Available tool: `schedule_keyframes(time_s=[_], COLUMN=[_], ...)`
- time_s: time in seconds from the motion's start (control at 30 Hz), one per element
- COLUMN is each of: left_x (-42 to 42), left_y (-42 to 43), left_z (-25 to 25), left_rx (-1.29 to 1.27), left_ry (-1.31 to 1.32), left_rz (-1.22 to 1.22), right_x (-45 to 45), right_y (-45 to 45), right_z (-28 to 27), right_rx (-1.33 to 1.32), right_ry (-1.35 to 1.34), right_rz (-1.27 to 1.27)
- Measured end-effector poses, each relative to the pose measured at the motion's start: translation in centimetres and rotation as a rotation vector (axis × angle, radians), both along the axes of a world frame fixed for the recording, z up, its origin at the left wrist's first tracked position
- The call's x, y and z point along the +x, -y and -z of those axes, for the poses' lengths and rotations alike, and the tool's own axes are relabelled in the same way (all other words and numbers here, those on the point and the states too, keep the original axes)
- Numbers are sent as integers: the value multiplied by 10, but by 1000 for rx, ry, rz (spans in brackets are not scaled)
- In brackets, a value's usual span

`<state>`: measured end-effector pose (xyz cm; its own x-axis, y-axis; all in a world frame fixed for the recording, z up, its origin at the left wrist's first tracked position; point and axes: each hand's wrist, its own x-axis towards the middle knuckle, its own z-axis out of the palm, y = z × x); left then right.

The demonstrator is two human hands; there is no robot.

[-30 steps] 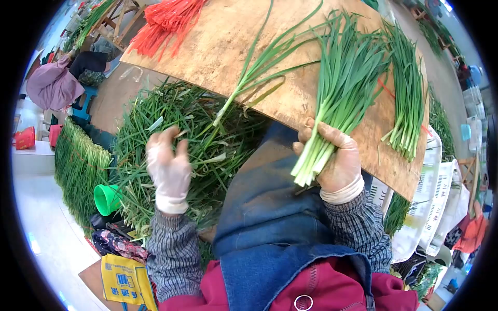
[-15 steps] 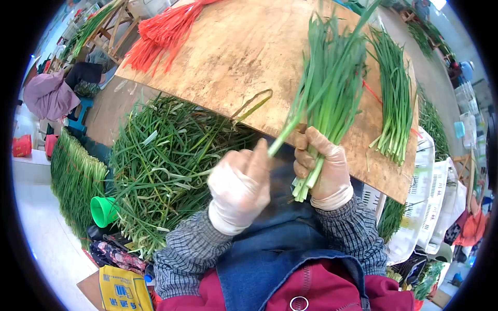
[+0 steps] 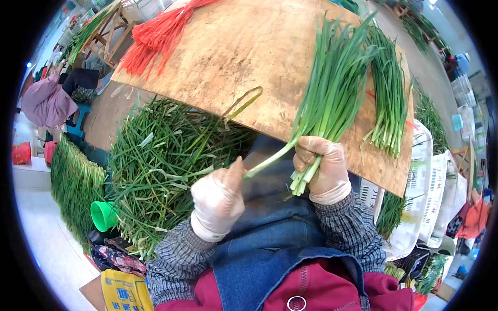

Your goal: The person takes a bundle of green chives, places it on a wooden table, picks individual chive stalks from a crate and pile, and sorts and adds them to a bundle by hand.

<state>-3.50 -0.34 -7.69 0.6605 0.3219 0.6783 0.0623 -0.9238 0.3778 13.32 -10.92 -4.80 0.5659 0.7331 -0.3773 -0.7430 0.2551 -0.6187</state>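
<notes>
My right hand (image 3: 328,168), in a thin whitish glove, is closed round the lower stems of a bunch of garlic chives (image 3: 334,98). The leaves fan upward over the wooden board, and the pale cut ends stick out below my fist. To the left, my gloved left hand (image 3: 219,194) pinches the pale end of a single chive stalk (image 3: 272,159) that slants out from the bunch. A second chive bundle (image 3: 389,98), with a bit of red tie, lies on the board to the right, partly behind the held leaves.
The wooden board (image 3: 228,57) bears a heap of red ties (image 3: 158,39) and a withered leaf. Below its left edge lies a large pile of loose leaves (image 3: 161,166), beside a green cup (image 3: 105,215). White crates (image 3: 410,207) stand at right. Another person (image 3: 46,101) sits far left.
My left hand has moved left and down, drawing the pinched stalk's end away from the bunch. My right hand keeps its hold, roughly in place.
</notes>
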Motion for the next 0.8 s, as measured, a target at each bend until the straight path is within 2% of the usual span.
schedule_keyframes(time_s=[0.03,0.1,0.17,0.2,0.23,0.27,0.3,0.37,0.43,0.47,0.5,0.57,0.6,0.7,0.8], left_x=[-4,-10,-24,-38,-41,-61,-77,-80,-53,-40,-24,10,26,69,75], left_y=[-1,-4,-14,-28,-43,-48,-52,-58,-42,-35,-31,-28,-30,-42,-63], left_z=[-5,-15,-20,2,-3,-6,-15,-18,-24,-21,-18,-14,-17,-8,20], left_rx=[16,64,6,-127,-95,-16,-36,329,136,-96,-196,-150,-86,87,181], left_ry=[-69,-32,-6,93,229,113,-165,-523,-381,-312,-221,-110,-154,-319,-329], left_rz=[-39,-29,-123,-157,-170,-459,-759,-890,-731,-586,-491,-392,-365,-456,-431], right_x=[1,4,12,13,14,14,14,12,9,9,13,13,17,7,8], right_y=[0,1,4,5,6,6,6,6,4,4,9,11,16,15,20], right_z=[0,0,2,3,3,4,4,4,6,8,13,14,21,8,10], right_rx=[-2,-7,9,18,25,25,33,47,69,78,112,20,95,-25,61], right_ry=[-5,-14,-23,-24,-26,-18,-15,-12,-87,-124,-162,-186,-189,-200,-309], right_rz=[20,60,53,53,53,56,34,-20,-51,-65,-138,-55,-109,5,-36])
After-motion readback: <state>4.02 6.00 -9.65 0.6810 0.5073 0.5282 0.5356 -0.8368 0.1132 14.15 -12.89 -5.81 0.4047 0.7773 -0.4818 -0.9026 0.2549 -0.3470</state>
